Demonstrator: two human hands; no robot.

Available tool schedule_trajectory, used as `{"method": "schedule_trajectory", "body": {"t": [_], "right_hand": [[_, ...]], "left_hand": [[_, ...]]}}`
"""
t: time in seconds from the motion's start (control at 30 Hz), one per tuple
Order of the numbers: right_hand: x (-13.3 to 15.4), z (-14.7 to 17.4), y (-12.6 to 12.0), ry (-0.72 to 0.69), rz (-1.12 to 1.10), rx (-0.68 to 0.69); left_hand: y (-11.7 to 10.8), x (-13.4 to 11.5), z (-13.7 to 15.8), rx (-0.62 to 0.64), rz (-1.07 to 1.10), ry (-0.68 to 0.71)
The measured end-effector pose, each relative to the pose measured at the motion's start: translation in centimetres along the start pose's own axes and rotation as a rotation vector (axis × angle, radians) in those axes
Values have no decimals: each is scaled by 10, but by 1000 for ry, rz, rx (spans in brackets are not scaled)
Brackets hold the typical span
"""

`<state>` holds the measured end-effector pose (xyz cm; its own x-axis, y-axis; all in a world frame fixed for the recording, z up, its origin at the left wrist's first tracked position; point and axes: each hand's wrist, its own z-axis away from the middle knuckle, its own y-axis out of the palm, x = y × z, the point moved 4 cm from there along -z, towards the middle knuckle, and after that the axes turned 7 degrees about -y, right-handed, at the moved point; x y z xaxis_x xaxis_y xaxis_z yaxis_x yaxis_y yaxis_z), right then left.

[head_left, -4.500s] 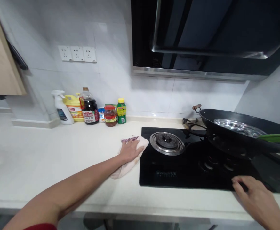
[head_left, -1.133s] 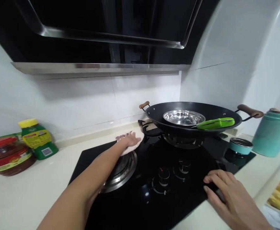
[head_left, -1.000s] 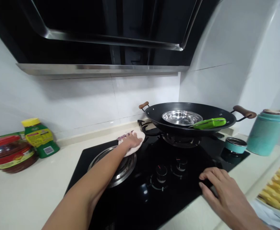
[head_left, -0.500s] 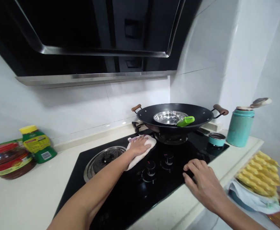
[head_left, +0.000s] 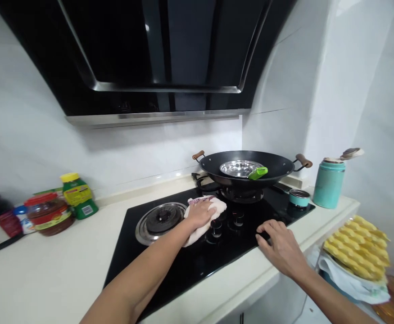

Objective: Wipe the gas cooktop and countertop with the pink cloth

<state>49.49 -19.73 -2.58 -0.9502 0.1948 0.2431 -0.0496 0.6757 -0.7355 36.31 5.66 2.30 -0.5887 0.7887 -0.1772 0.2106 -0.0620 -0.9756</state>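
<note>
My left hand (head_left: 201, 215) lies over a white cloth (head_left: 197, 234) with a purplish pattern at its far edge, pressing it onto the black glass gas stove (head_left: 179, 270). The cloth sits between the left burner (head_left: 163, 218) and two control knobs (head_left: 216, 228), touching or nearly touching the closer knob. My right hand (head_left: 278, 245) rests at the stove's front right edge, fingers loosely bent and thumb apart, with nothing visible in it. Behind the knobs, a black wok (head_left: 274, 167) with wooden handles stands on the right burner. Inside it are a shiny steel bowl (head_left: 239, 168) and a bright green handle (head_left: 258, 173).
A turquoise canister (head_left: 329, 185) with its lid raised and a small turquoise-sided tin (head_left: 299, 198) stand at the right. Jars (head_left: 50, 216) and a green bottle (head_left: 78, 198) line the left counter. The black range hood (head_left: 169, 49) overhangs the stove. Yellow egg trays (head_left: 357, 247) sit below, at right.
My view has turned a little left, showing more of the left counter. My left hand and the cloth have slid slightly towards the stove's front. The right hand stays at the edge.
</note>
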Motion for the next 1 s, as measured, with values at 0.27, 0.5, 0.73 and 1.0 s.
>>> {"method": "schedule_trajectory", "body": {"t": [0.27,0.5,0.73,1.0], "right_hand": [[-7,2,7,23,33,31],[-13,5,13,55,108,81],[-12,6,15,49,161,113],[-4,6,16,10,157,57]], "left_hand": [[-10,1,84,-48,5,-82],[-22,22,164,-29,30,-95],[-47,84,231,-80,6,-269],[-62,137,268,-171,-77,-463]]}}
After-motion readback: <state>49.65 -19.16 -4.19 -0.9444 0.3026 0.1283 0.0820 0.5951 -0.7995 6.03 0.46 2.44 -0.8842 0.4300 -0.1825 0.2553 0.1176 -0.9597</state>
